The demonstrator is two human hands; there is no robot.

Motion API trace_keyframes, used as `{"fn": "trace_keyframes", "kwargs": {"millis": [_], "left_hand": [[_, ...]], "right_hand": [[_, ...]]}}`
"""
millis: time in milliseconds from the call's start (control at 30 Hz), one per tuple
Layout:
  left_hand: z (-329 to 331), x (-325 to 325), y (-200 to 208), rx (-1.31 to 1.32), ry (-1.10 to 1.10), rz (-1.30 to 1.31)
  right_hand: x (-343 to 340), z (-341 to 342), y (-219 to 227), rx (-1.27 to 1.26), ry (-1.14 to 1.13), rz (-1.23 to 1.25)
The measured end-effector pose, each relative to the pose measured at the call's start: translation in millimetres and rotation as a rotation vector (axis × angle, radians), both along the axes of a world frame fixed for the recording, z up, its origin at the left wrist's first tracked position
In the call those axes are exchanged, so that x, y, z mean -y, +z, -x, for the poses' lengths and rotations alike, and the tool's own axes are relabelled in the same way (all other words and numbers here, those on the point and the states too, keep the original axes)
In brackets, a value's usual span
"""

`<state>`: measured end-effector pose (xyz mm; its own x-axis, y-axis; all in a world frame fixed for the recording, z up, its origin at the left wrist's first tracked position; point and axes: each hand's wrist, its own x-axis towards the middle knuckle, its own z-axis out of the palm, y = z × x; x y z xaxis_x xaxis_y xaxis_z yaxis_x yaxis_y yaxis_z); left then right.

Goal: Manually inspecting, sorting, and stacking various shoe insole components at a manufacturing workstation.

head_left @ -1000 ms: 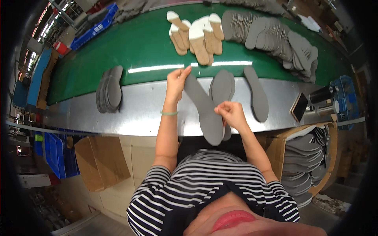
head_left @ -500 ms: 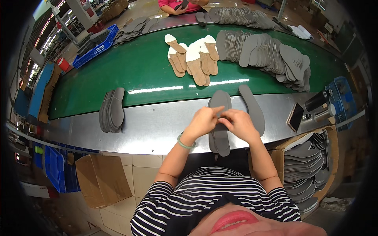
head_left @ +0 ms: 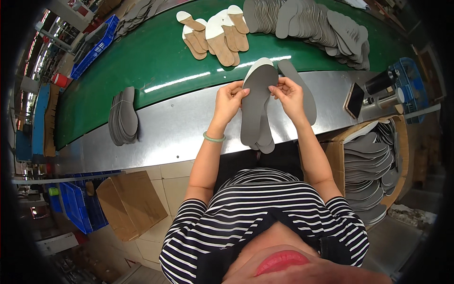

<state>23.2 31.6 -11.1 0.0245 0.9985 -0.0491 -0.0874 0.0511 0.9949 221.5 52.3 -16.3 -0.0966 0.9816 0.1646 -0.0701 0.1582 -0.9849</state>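
I hold a grey shoe insole [head_left: 254, 106] lengthwise over the steel bench edge [head_left: 179, 128], its pale toe end pointing away from me. My left hand [head_left: 229, 100] pinches its left edge near the toe. My right hand [head_left: 289, 97] pinches the right edge opposite. More grey insoles lie under it, their heels showing at the near end [head_left: 265, 144]. A single grey insole [head_left: 302, 90] lies on the bench just right of my right hand.
A green conveyor belt [head_left: 156, 57] carries tan and white insoles [head_left: 215, 33] and a long grey pile [head_left: 321, 23]. A small grey stack [head_left: 124, 120] sits at bench left. A phone [head_left: 354, 99], a dark bottle [head_left: 380, 81], a carton of insoles [head_left: 373, 165] and blue crates [head_left: 75, 208] surround me.
Both hands have lifted the top insole off the stack and raised it toward the belt. The left hand moved from the stack's far end onto the insole's edge.
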Motion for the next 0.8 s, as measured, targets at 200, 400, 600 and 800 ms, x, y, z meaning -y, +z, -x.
{"fn": "trace_keyframes", "kwargs": {"millis": [200,400,600,800], "left_hand": [[-1.3,4.0,-11.7,-0.026,0.04,-0.023],[-1.5,6.9,-18.1,-0.001,0.063,0.005],[3.7,14.0,-13.9,0.094,0.033,0.027],[6.3,14.3,-7.3,0.046,-0.132,0.087]], "right_hand": [[5.9,3.0,-6.8,-0.028,-0.078,0.019],[10.1,4.6,-5.1,0.063,-0.119,0.0],[16.5,9.3,6.3,0.375,-0.326,-0.368],[-18.5,-12.9,6.9,0.039,0.085,0.12]]}}
